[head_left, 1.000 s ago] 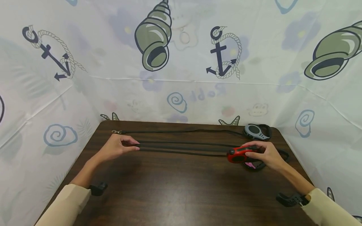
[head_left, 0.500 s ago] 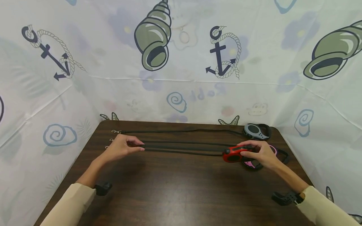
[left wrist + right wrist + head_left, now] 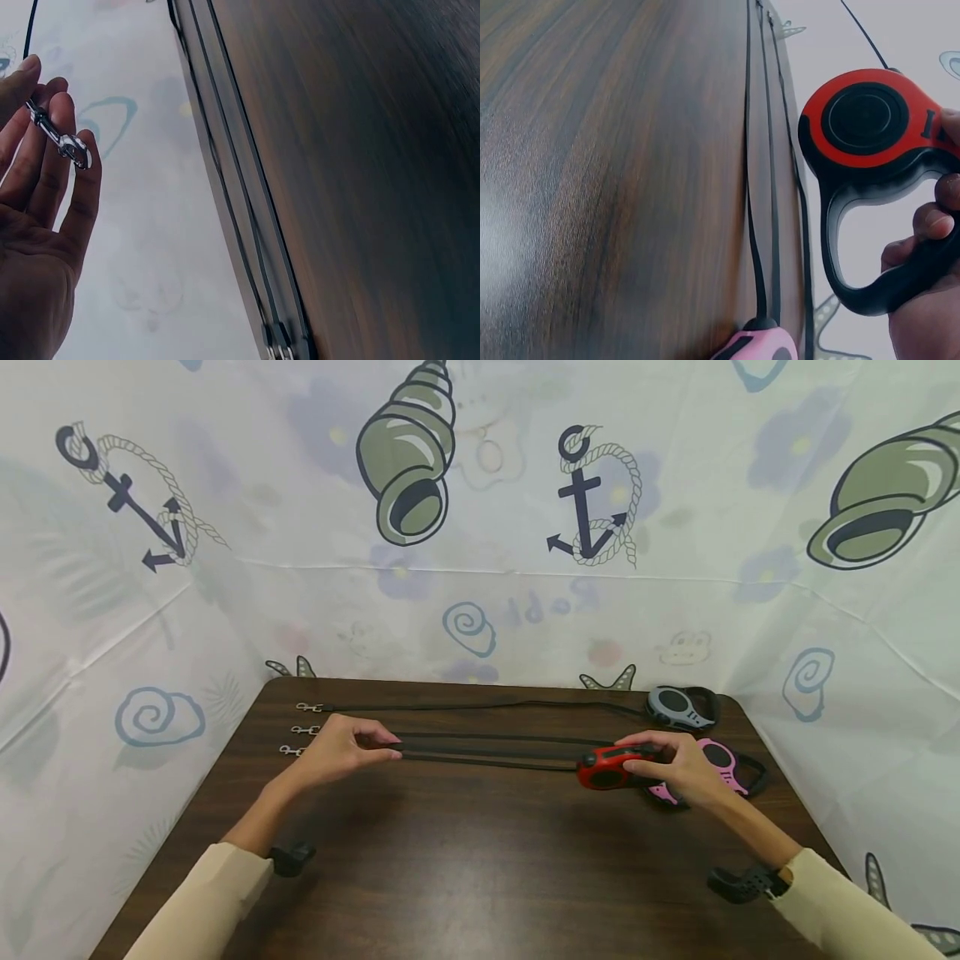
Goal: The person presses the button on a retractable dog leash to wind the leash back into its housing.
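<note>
Desk (image 3: pixel 480 860): dark brown wood grain. Retractable leash housings: red and black (image 3: pixel 609 767); pink and black (image 3: pixel 720 758); grey and black (image 3: pixel 678 707). Leash tapes (image 3: pixel 487 752): black; clips (image 3: pixel 300 729) silver. Backdrop sheet (image 3: pixel 480 568): white, printed with navy anchors, olive shells, teal spirals. Sleeves (image 3: pixel 202 910): beige.

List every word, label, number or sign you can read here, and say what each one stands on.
Backdrop cloth: faint purple letters near the middle, seemingly mirrored, too blurred to read.
Red leash case: one dark mark at its right edge, cut off by a finger, not readable.
Grey leash case: no text legible.
Pink leash case: small marks, too small to read.
Nothing else carries writing; anchors, shells and spirals are only pictures.
</note>
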Available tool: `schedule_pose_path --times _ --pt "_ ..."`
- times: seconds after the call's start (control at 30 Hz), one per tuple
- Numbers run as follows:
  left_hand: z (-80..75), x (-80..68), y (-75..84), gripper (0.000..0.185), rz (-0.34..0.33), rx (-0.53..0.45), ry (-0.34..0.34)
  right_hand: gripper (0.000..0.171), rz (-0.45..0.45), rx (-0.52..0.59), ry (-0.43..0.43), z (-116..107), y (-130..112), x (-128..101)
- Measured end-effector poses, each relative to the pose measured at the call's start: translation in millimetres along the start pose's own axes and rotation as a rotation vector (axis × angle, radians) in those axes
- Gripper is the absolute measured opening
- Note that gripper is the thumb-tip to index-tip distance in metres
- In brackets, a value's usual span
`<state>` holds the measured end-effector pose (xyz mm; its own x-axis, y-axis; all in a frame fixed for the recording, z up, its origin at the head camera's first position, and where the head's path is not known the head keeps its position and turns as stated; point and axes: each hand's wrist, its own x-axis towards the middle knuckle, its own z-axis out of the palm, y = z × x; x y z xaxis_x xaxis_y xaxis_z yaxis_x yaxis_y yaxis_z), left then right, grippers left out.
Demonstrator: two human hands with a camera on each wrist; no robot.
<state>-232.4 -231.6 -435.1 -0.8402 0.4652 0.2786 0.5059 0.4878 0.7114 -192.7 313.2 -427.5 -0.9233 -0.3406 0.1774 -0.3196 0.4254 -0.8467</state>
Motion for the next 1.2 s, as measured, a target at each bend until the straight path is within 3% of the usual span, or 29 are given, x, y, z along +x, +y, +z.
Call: schedule_pose_path --times 0.43,0.87,1.03,1.2 --pt "21.3 12.1 10.3 0.012 0.028 -0.024 -0.013 0.031 -0.002 0.093 -0.021 19.0 -4.0 8.2" --pt "40.0 19.0 21.1 0.011 0.033 -0.048 -0.035 0.029 -0.005 0.104 -0.04 39.5 -1.8 16.1" --pt "45.3 22.0 23.9 0.011 0.036 -0.049 -0.03 0.029 -0.019 0.063 -0.027 44.3 -4.3 17.8" --pt "52.6 24.2 24.9 0.011 0.046 -0.053 -0.041 0.03 -0.015 0.097 -0.046 50.9 -4.7 20.9"
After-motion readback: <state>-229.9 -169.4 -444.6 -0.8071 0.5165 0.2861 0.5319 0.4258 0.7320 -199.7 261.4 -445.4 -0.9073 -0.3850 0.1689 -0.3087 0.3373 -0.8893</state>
